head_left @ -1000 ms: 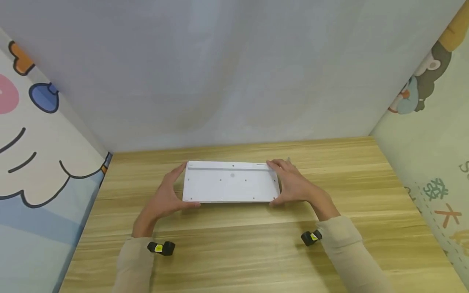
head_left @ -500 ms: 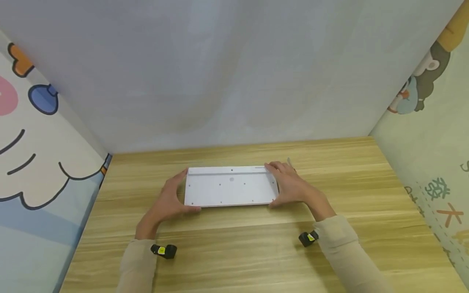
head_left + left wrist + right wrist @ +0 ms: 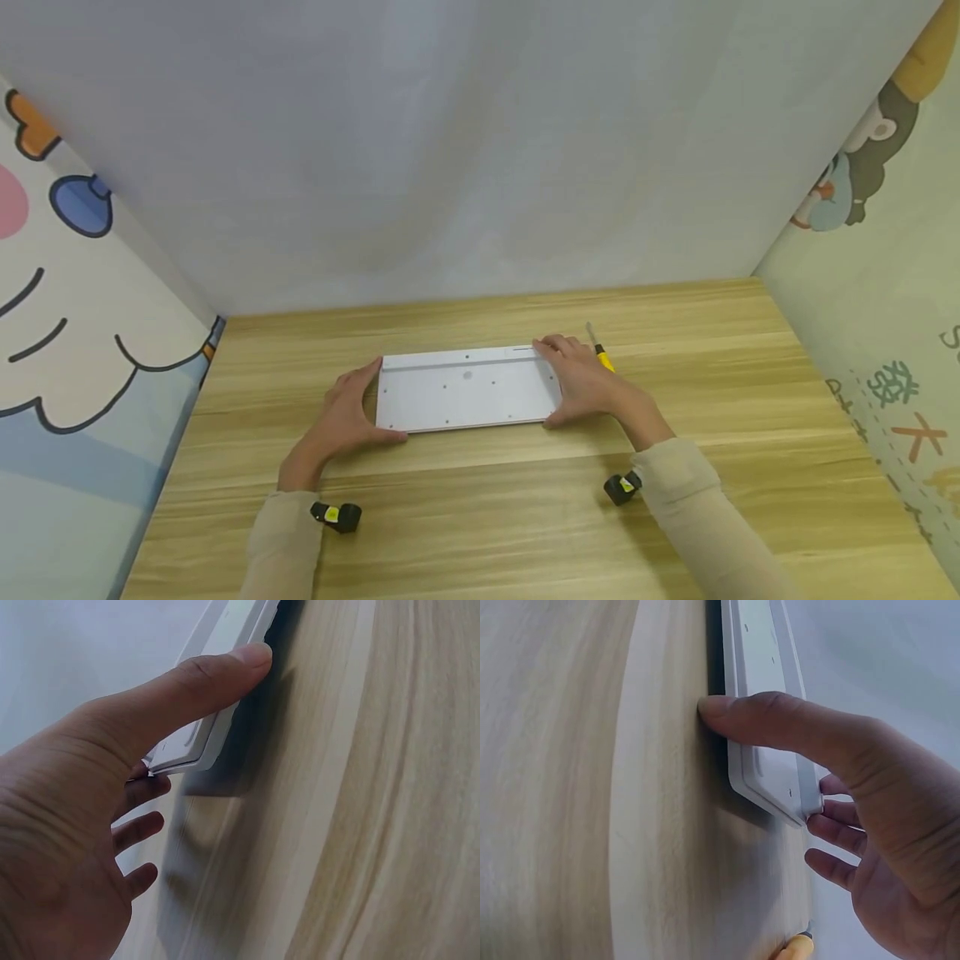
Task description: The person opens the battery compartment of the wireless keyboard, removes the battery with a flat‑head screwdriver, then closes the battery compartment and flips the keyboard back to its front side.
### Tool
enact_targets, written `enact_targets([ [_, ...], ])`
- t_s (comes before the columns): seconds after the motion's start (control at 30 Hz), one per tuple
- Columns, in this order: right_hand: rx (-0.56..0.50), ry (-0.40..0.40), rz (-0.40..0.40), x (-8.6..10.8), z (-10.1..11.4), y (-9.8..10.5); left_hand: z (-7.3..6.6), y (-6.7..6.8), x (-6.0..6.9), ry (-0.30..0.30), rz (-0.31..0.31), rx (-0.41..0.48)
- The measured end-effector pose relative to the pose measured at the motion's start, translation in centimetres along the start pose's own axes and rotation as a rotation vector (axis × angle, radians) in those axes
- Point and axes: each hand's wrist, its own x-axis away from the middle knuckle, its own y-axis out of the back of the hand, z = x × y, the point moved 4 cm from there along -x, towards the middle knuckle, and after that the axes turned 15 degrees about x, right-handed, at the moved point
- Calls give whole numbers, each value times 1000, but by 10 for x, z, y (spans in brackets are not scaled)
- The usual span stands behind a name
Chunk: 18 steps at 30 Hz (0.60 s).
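A white keyboard [image 3: 468,396] is face down, its flat underside dotted with several small screws. My left hand [image 3: 341,417] grips its left end, thumb along the near edge and fingers at the far corner. At the opposite end, my right hand [image 3: 585,383] holds it the same way. In the left wrist view the keyboard [image 3: 180,742] casts a shadow on the wood and seems slightly raised off it. The right wrist view shows the keyboard's corner [image 3: 769,769] between thumb and fingers. A yellow-and-black screwdriver [image 3: 603,358] lies just beyond my right hand, partly hidden by it.
The wood-grain table [image 3: 480,517] runs back to a grey-white curtain-like wall [image 3: 480,167]. Cartoon-printed panels stand on the left [image 3: 67,333] and right [image 3: 885,333]. A small black camera sits on each wrist.
The keyboard has come nearer to me and slightly left, its right end now a little farther back. More of the screwdriver shows behind my right hand.
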Motion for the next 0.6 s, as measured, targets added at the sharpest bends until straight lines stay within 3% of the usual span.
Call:
enact_targets([
  [0.6, -73, 2, 27, 5, -4, -5, -1, -4, 7, -17, -10, -93],
])
